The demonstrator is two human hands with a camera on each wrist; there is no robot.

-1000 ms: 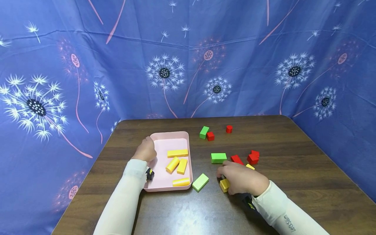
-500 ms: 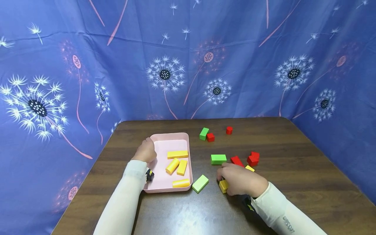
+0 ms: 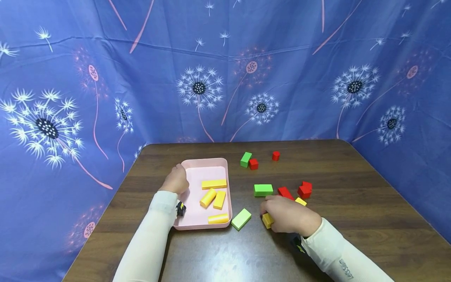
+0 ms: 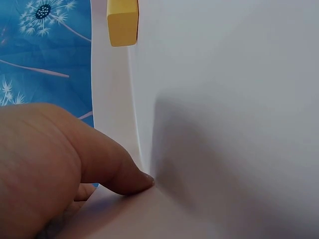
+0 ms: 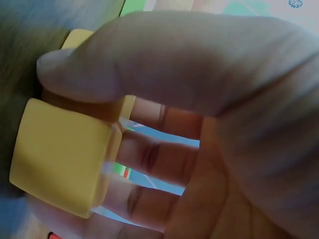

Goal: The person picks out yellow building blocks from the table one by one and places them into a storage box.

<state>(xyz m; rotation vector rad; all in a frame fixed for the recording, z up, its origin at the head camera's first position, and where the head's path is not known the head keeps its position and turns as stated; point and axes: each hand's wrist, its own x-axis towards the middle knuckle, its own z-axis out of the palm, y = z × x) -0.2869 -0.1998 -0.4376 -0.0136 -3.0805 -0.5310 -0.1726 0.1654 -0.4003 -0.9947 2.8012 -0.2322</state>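
My left hand (image 3: 176, 180) grips the far-left rim of a pink tray (image 3: 195, 172); in the left wrist view its thumb (image 4: 114, 164) presses inside the wall. Several yellow blocks lie in the tray, among them a long block (image 3: 214, 184), a cylinder (image 3: 208, 197) and a short block (image 3: 219, 199). To the tray's right, low over the table, my right hand (image 3: 290, 214) holds a yellow block (image 3: 267, 220). In the right wrist view two yellow faces show, a near block (image 5: 60, 157) and another piece (image 5: 77, 39) partly hidden behind the thumb. Curled fingers lie on their far side.
A pale green block (image 3: 241, 219) lies against the tray's right side. Beyond my right hand are a green block (image 3: 263, 190), a red block (image 3: 285, 192), more red pieces (image 3: 304, 191) and a yellow block (image 3: 300, 201). Farther back sit a green block (image 3: 246, 159), red cube (image 3: 253, 164) and red cylinder (image 3: 276, 156).
The yellow block at my right hand has shifted slightly left and turned a little with the fingers. My left hand stays on the tray, which has not visibly moved.
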